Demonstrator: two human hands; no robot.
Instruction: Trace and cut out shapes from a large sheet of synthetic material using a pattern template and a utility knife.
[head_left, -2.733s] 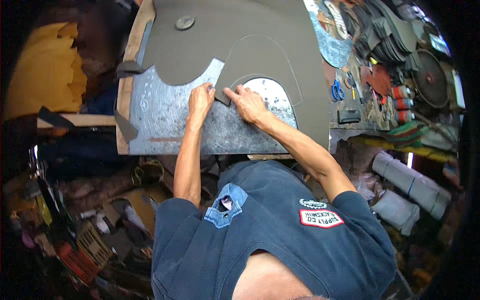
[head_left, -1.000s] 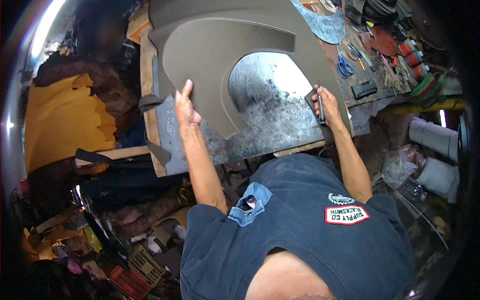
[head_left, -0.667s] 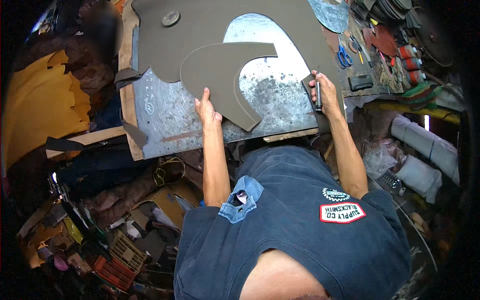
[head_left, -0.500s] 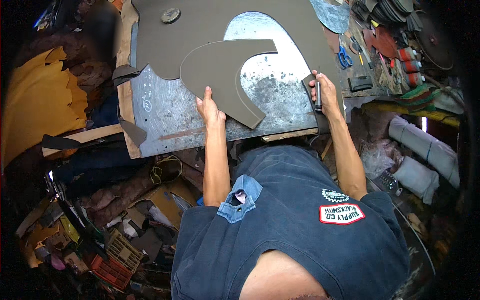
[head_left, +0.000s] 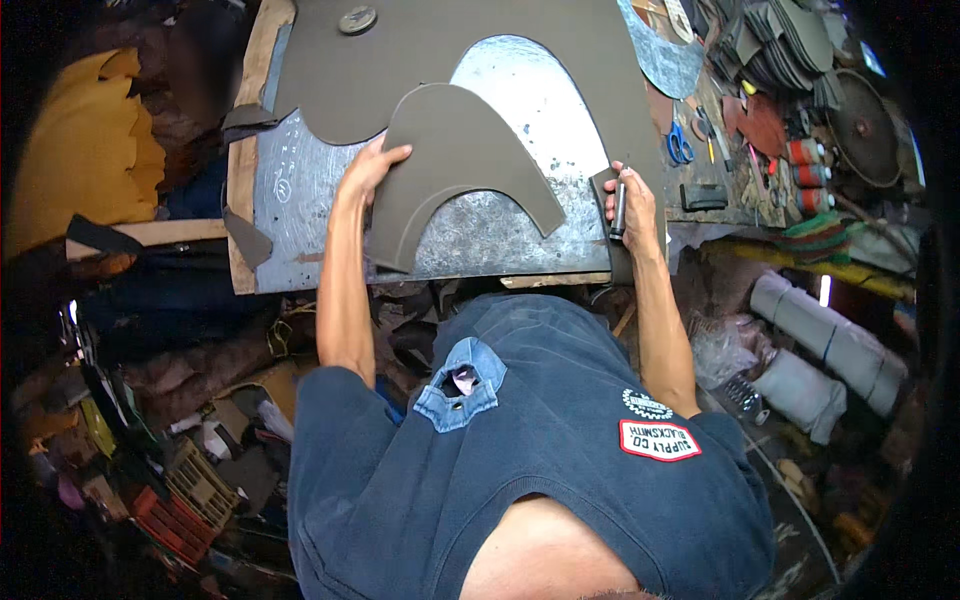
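Observation:
A curved, horseshoe-like piece of grey-brown sheet material (head_left: 455, 140) is pinched at its left edge by my left hand (head_left: 368, 172), thumb on top. It lies over a scuffed metal plate (head_left: 310, 185), its arch pointing away from me and its two ends toward me. My right hand (head_left: 640, 210) is closed around a slim dark cylindrical tool (head_left: 618, 205), whose exact kind I cannot make out. That hand rests by the plate's right side, over a strip of the same material. Beyond both hands spreads the large grey-brown sheet (head_left: 420, 65), with a curved cut-out baring shiny metal.
A round metal disc (head_left: 357, 19) sits on the sheet. To the right are blue-handled scissors (head_left: 679, 145), a black block (head_left: 704, 196), thread spools (head_left: 806, 164) and stacked cut pieces (head_left: 788, 45). Mustard-coloured leather (head_left: 85, 150) hangs at left. A wooden edge (head_left: 242, 190) borders the plate.
My left hand has moved left and away from me, and the curved piece has turned so its open side faces me. My right hand keeps hold of the tool. The view has shifted slightly.

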